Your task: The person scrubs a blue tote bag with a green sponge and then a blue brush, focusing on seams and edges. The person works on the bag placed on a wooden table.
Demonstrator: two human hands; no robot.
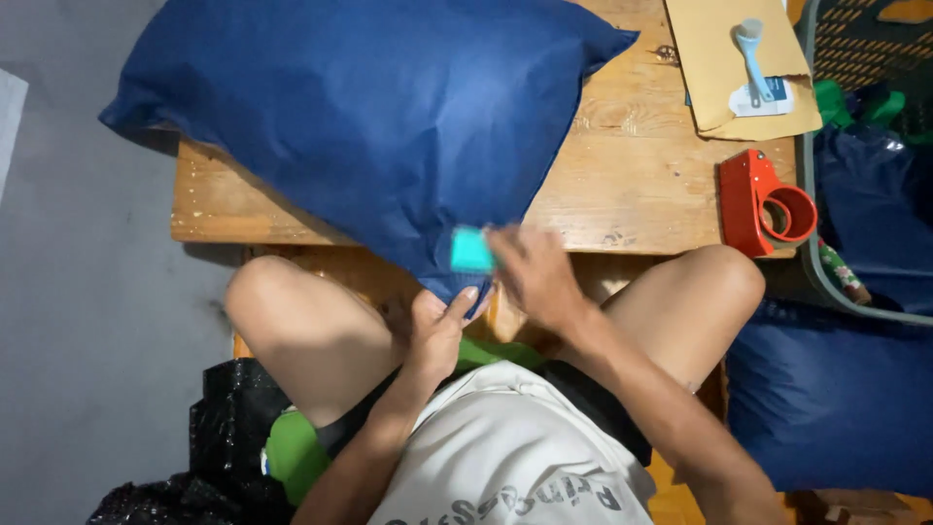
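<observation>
Hands at work over a low wooden desk (632,185): seated with knees apart, I held the lower corner of a big dark blue pillow-like bag (379,117) that lay across the desk and hung over its near edge toward my lap. My left hand (437,326) pressed its fingers and thumb together on that hanging corner, thumb pointing up against the cloth. My right hand (530,272), blurred with movement, was closed in a pinching grip on a small teal block (472,250), which sat against the blue fabric just above the left thumb. What the block was, I could not tell.

Farther back on the desk, at the right, lay a tan envelope (714,87) with a pale blue handled tool (753,53) resting on a small card on top of it. Near the right edge of the desk stood a red tape dispenser (763,204), well apart from both hands. Beside the desk, on the right, a green basket (855,39) held more dark blue bags, and another blue bag (836,399) lay beside my right knee. Black plastic wrap (214,447) bunched on the grey floor by my left leg.
</observation>
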